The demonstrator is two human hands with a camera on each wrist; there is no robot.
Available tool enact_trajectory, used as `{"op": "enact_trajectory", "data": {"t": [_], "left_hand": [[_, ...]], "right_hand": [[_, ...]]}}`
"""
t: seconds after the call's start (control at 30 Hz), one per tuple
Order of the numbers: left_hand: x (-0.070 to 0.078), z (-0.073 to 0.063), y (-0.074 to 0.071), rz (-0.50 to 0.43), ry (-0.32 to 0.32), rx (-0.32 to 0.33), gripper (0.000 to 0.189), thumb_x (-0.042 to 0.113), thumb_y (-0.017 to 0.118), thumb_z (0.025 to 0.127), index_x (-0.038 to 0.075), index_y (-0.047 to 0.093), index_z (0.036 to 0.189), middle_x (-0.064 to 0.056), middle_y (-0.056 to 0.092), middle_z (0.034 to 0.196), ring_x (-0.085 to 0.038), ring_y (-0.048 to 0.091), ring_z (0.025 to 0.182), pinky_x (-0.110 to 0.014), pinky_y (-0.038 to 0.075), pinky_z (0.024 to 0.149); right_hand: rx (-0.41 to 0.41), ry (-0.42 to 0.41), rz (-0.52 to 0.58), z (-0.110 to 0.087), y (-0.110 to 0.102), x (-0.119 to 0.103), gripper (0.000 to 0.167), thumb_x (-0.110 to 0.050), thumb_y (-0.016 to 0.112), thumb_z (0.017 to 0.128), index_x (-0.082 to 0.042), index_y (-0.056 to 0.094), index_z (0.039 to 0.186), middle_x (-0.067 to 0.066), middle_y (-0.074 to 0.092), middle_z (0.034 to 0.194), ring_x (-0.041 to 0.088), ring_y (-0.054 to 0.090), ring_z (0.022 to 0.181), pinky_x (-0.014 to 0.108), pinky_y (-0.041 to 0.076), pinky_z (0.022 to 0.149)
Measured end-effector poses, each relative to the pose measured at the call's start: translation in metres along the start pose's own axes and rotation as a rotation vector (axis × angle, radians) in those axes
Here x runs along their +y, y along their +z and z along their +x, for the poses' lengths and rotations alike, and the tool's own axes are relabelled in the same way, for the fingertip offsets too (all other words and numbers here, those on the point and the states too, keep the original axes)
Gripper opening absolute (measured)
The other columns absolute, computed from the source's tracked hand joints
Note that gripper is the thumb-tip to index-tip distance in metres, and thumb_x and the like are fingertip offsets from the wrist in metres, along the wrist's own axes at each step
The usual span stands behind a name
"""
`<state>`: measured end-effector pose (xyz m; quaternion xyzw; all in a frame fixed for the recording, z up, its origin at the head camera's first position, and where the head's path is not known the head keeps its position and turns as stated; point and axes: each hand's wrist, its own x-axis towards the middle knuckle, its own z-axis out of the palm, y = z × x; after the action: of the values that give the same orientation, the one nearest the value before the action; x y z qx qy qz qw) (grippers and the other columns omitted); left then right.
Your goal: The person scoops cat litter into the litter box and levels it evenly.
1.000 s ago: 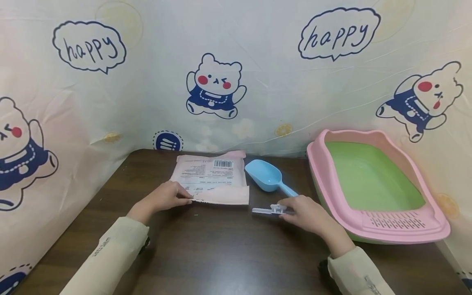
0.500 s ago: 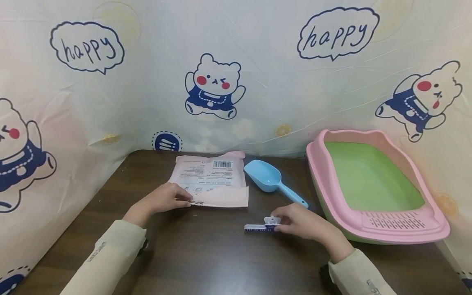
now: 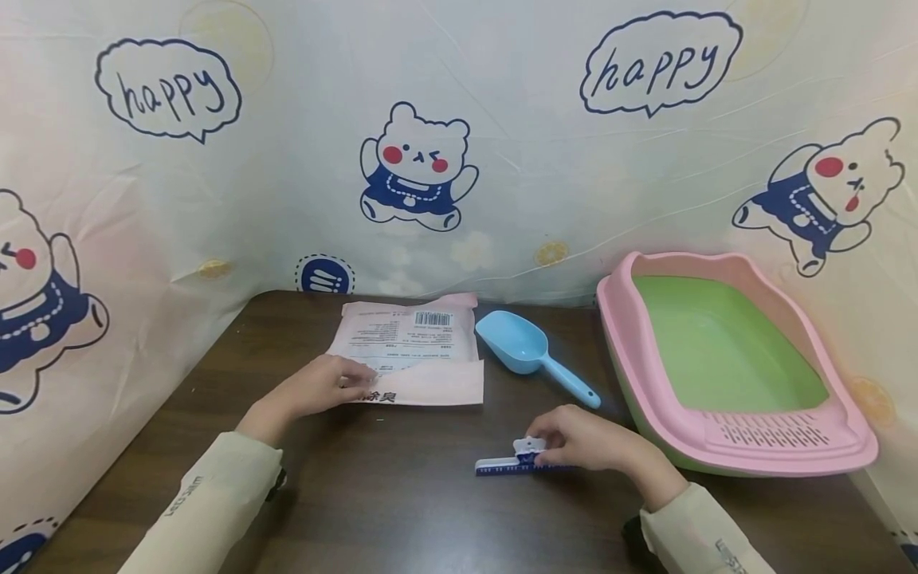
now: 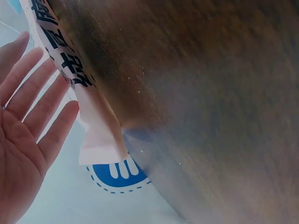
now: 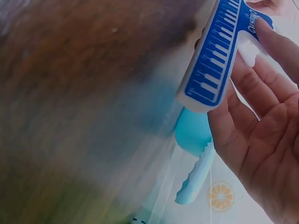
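Note:
A pink printed bag (image 3: 402,335) lies flat at the back of the table, its near edge folded over into a pale flap with black characters. My left hand (image 3: 319,388) rests on that flap's left end; in the left wrist view its fingers are straight along the bag. To the right and nearer the front, my right hand (image 3: 584,438) pinches a blue and white bag clip (image 3: 502,466) with a piano-key print. Thumb and fingers hold the clip's handle (image 5: 256,21) in the right wrist view. Whether the clip touches the table is unclear.
A light blue scoop (image 3: 519,347) lies right of the bag, its handle pointing towards the right hand. A pink-rimmed green litter tray (image 3: 774,438) stands at the table's right side. A printed cloth (image 3: 516,183) hangs behind the dark wooden table (image 3: 402,510).
My right hand has brought the clip nearer the front, away from the scoop's handle, and turned its printed side into view. The bag's flap now shows more black characters near my left hand.

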<state>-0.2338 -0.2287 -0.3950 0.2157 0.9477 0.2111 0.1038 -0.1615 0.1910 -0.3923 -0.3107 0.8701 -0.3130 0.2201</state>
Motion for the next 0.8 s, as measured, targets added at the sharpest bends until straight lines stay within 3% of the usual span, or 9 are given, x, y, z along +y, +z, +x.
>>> {"op": "enact_trajectory", "data": {"t": [0.17, 0.4, 0.57, 0.67, 0.8], "left_hand": [[-0.001, -0.001, 0.001, 0.0, 0.017, 0.027, 0.038, 0.025, 0.069, 0.093, 0.008, 0.068, 0.127, -0.011, 0.068, 0.127, -0.025, 0.066, 0.109, -0.05, 0.051, 0.1], [-0.001, -0.002, 0.0, 0.02, 0.017, 0.031, 0.039, 0.026, 0.069, 0.093, 0.009, 0.068, 0.128, -0.012, 0.067, 0.129, -0.024, 0.067, 0.107, -0.051, 0.052, 0.098], [-0.001, -0.004, -0.004, 0.034, 0.02, 0.04, 0.039, 0.025, 0.069, 0.093, 0.011, 0.068, 0.129, -0.013, 0.068, 0.128, -0.018, 0.061, 0.095, -0.04, 0.054, 0.085], [-0.002, -0.005, -0.006, 0.022, 0.015, 0.042, 0.038, 0.025, 0.069, 0.093, 0.011, 0.068, 0.128, -0.013, 0.069, 0.126, -0.017, 0.059, 0.091, -0.033, 0.049, 0.076], [-0.001, -0.008, -0.008, 0.007, 0.016, 0.06, 0.038, 0.025, 0.07, 0.092, 0.011, 0.069, 0.127, -0.013, 0.069, 0.124, -0.018, 0.06, 0.092, -0.036, 0.052, 0.079]], "right_hand": [[-0.006, 0.02, -0.036, 0.004, -0.001, 0.0, 0.027, -0.02, 0.073, 0.089, -0.01, 0.072, 0.114, -0.003, 0.072, 0.1, 0.003, 0.06, 0.078, 0.02, 0.053, 0.071], [0.032, 0.038, -0.129, 0.008, -0.002, -0.002, 0.03, -0.022, 0.072, 0.09, -0.009, 0.071, 0.117, -0.004, 0.071, 0.094, 0.005, 0.057, 0.075, 0.02, 0.051, 0.068], [0.059, 0.057, -0.158, 0.009, -0.001, 0.0, 0.028, -0.018, 0.071, 0.091, -0.008, 0.071, 0.117, -0.008, 0.067, 0.083, 0.004, 0.056, 0.069, 0.021, 0.05, 0.064], [0.067, 0.072, -0.166, 0.01, -0.001, 0.0, 0.027, -0.017, 0.071, 0.091, -0.008, 0.071, 0.116, -0.008, 0.066, 0.081, 0.005, 0.057, 0.068, 0.021, 0.05, 0.064], [0.093, 0.095, -0.178, 0.011, -0.003, -0.001, 0.027, -0.018, 0.07, 0.092, -0.01, 0.071, 0.117, -0.004, 0.072, 0.091, 0.009, 0.065, 0.079, 0.029, 0.057, 0.073]]}}
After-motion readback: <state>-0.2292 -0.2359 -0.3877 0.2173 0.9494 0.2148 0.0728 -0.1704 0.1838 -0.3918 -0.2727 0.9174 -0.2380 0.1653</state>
